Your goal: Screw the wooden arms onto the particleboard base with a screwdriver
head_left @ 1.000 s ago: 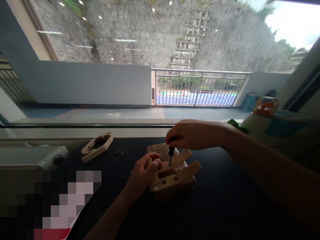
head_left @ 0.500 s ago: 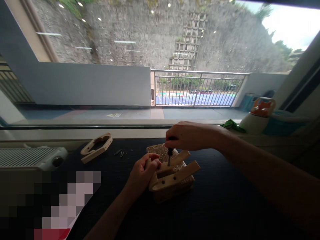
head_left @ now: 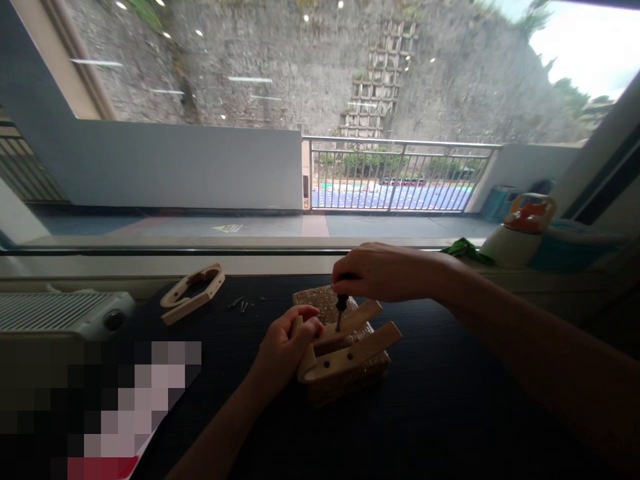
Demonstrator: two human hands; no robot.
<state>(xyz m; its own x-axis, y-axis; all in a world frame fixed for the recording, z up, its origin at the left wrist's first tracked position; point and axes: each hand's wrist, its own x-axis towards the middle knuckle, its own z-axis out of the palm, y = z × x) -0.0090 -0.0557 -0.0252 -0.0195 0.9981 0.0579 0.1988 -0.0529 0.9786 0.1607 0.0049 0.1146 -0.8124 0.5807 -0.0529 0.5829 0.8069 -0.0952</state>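
A U-shaped wooden piece point(head_left: 367, 348) with dark holes along its arms rests on a brown block in clear wrap point(head_left: 315, 298). My left hand point(head_left: 290, 337) grips the curved end of the wooden piece, thumb and fingers closed on it. From above, my right hand point(head_left: 367, 272) is wrapped round the handle of a screwdriver point(head_left: 341, 308). The screwdriver stands nearly upright, its tip at a hole in the far arm of the wooden piece. Whether a screw sits under the tip cannot be made out.
Another wooden piece point(head_left: 195, 295) lies at the back left of the dark table point(head_left: 440, 400), beside several small screws point(head_left: 243, 307). A white radiator point(head_left: 65, 315) stands left. On the window ledge at right are a green cloth point(head_left: 464, 249) and a white bottle with an orange top point(head_left: 515, 237).
The view has shifted very slightly. Both hands keep their holds, and the screwdriver stays at the same hole.
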